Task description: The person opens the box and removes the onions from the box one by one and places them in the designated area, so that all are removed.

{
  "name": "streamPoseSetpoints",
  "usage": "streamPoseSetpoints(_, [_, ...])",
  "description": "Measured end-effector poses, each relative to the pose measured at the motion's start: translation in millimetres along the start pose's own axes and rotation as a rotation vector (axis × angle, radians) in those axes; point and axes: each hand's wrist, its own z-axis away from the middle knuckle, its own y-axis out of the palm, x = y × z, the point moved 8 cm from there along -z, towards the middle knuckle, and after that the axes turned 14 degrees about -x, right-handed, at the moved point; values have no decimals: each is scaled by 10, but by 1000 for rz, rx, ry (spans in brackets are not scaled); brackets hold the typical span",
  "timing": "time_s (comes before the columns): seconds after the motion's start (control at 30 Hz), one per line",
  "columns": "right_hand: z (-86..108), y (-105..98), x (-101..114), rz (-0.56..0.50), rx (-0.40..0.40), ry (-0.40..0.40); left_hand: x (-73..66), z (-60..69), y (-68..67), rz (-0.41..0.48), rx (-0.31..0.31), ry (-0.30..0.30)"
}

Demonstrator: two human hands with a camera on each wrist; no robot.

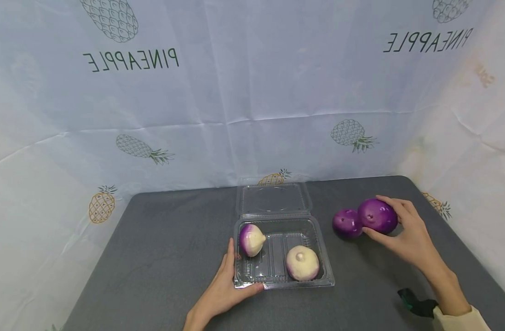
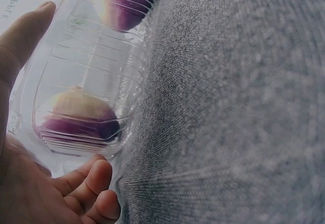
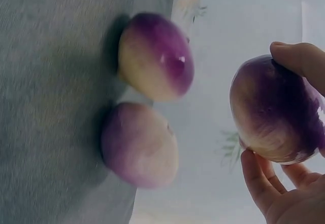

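My right hand (image 1: 405, 230) holds a purple-and-cream turnip (image 1: 376, 216), thumb and fingers on opposite sides. The right wrist view shows this turnip (image 3: 277, 109) off the table, with two more turnips, an upper one (image 3: 155, 59) and a lower one (image 3: 139, 145), on the surface. In the head view one turnip (image 1: 347, 223) shows beside the held one; the other is hidden. My left hand (image 1: 223, 285) touches the near-left corner of a clear plastic box (image 1: 277, 285), fingers along its side, thumb at the front rim. Inside lie a tilted turnip (image 1: 251, 240) and another turnip (image 1: 302, 263) with its cream root end up.
The box's hinged lid (image 1: 273, 197) lies back toward the cloth. A grey table (image 1: 174, 257) carries everything. A pineapple-print cloth (image 1: 236, 92) hangs behind and along both sides. Near my right wrist is a dark strap-like object (image 1: 418, 303).
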Motion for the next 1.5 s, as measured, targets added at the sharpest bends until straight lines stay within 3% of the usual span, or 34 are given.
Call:
streamPoseSetpoints(0.43, [-49,-249,-367,88,-12,70,2,12,-6,0,-9,-12])
streamPoseSetpoints(0.87, [-70,-373,-662,80,-19,108,-32,13,-20,-18,-22,15])
streamPoseSetpoints(1.3, [-27,-391,-906,122,-27,158,-26,-5,-16,1,-11,1])
streamPoseSetpoints(1.5, [12,-336,-997,128,14,160,-7,-1,-9,-4,-9,-4])
